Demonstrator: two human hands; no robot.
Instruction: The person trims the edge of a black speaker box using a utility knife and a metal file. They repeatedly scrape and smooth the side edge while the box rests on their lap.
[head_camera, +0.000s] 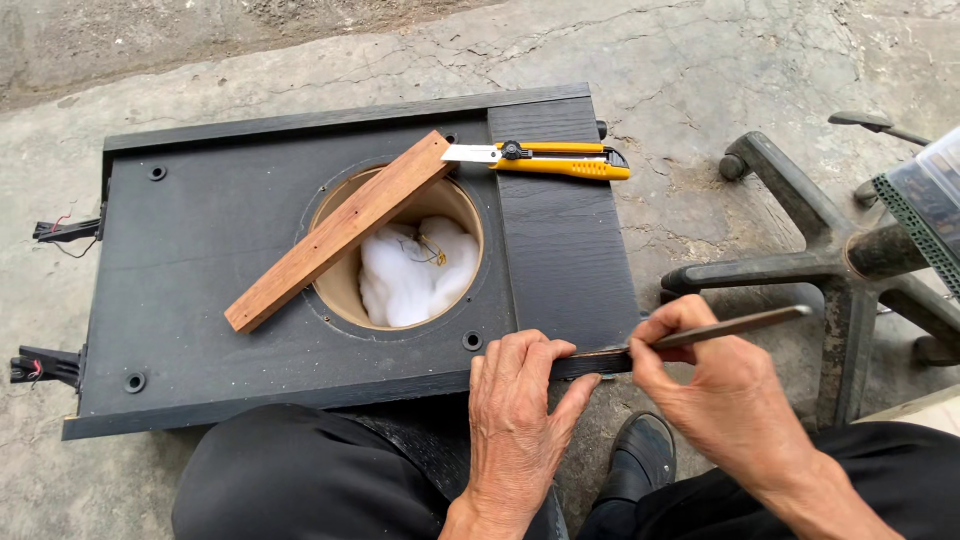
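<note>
A black speaker cabinet (230, 260) lies flat on the concrete, resting against my knees. Its round hole (345, 285) shows white stuffing (415, 270) inside. My left hand (515, 410) presses on the cabinet's near edge, fingers over the rim. My right hand (715, 395) grips a thin dark metal tool (745, 325) like a pen, its tip against the near right corner of the cabinet. A wooden strip (340, 230) lies slantwise across the hole. A yellow utility knife (545, 160) with its blade out rests near the cabinet's far edge.
A dark swivel-chair base (830, 260) with casters stands at the right, beside a clear plastic container (925, 195). Black connectors with wires (50, 300) stick out of the cabinet's left side. My black shoe (640, 455) is below the cabinet edge.
</note>
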